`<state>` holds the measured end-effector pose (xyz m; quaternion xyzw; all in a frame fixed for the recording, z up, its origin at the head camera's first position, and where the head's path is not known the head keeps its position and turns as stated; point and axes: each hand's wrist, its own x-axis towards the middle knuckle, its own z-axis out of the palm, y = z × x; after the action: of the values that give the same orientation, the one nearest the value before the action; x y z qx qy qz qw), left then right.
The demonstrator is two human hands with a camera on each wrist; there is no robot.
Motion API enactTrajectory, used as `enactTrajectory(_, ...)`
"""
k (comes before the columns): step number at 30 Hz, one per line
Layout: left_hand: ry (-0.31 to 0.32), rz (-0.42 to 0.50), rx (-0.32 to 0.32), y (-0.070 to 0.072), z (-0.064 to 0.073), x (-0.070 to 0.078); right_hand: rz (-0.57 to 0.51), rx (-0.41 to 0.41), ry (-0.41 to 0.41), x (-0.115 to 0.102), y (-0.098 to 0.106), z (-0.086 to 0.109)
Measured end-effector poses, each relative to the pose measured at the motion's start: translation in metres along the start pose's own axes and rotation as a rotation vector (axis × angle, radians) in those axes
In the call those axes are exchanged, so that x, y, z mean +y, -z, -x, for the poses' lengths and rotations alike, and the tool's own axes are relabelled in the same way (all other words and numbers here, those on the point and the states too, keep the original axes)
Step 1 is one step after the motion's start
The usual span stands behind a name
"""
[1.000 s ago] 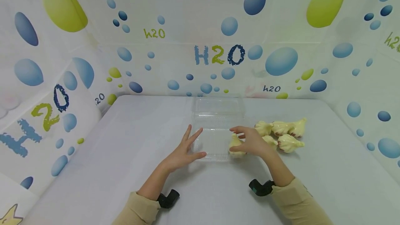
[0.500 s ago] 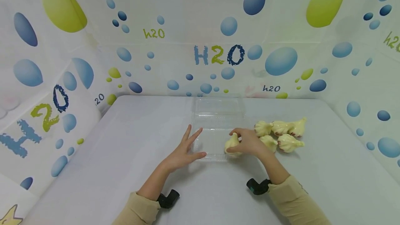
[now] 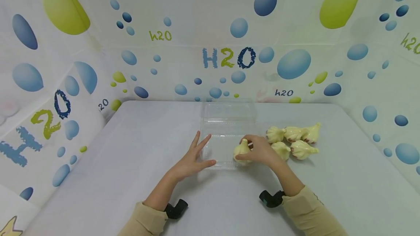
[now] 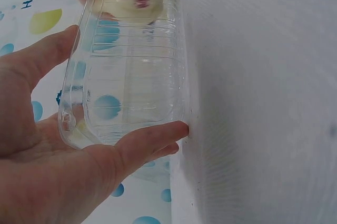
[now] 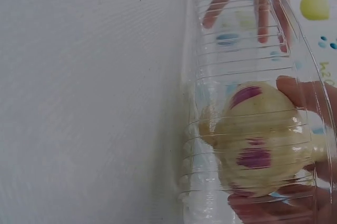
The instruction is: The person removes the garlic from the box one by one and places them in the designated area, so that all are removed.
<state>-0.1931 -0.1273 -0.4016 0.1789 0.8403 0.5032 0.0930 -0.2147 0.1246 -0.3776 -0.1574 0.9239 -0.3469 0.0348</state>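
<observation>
A clear plastic clamshell container (image 3: 218, 152) lies with its lid (image 3: 226, 111) tipped back towards the wall. My right hand (image 3: 262, 150) pinches a cream garlic bulb (image 3: 241, 152) inside the container's right front part. Purple patches on this garlic bulb (image 5: 255, 140) show through the ribbed wall in the right wrist view. My left hand (image 3: 190, 161) spreads its fingers at the container's left side. In the left wrist view that hand (image 4: 63, 155) rests against the corner of the container (image 4: 131, 92), its fingers fairly straight.
Several more garlic bulbs (image 3: 304, 149) sit in a cluster on the white table (image 3: 154, 126), right of the container. Behind the table stands a wall covering (image 3: 183, 72) with blue and green drops. Each wrist wears a black camera (image 3: 177, 208).
My right hand has moved a little left with the garlic bulb, carrying it further into the container. My left hand has stayed in place, and so have the other bulbs.
</observation>
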Motion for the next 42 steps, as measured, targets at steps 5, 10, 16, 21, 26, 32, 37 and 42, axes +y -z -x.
enactTrajectory(5, 0.004, 0.004, 0.004, 0.0, 0.001, 0.001, -0.059, 0.025, -0.008, 0.0, -0.001, 0.002)
enactTrajectory(10, 0.014, 0.022, 0.0, 0.002, 0.008, 0.018, -0.064, 0.071, 0.003, 0.001, 0.0, 0.004)
enactTrajectory(16, 0.018, 0.039, -0.014, 0.005, 0.016, 0.037, -0.066, 0.121, 0.0, 0.001, 0.003, 0.008)
enactTrajectory(21, 0.019, 0.037, -0.013, 0.005, 0.016, 0.036, -0.077, 0.16, 0.008, 0.002, 0.007, 0.01)
enactTrajectory(26, 0.018, 0.044, -0.009, 0.005, 0.016, 0.036, -0.104, 0.162, -0.015, 0.004, 0.013, 0.014)
enactTrajectory(32, 0.018, 0.045, -0.009, 0.004, 0.016, 0.037, -0.153, 0.145, -0.017, 0.009, 0.027, 0.021)
enactTrajectory(37, 0.02, 0.032, -0.008, 0.004, 0.016, 0.037, -0.155, 0.142, -0.056, 0.013, 0.039, 0.026)
enactTrajectory(42, 0.028, 0.032, -0.005, 0.005, 0.016, 0.038, -0.174, 0.158, -0.056, 0.017, 0.05, 0.032)
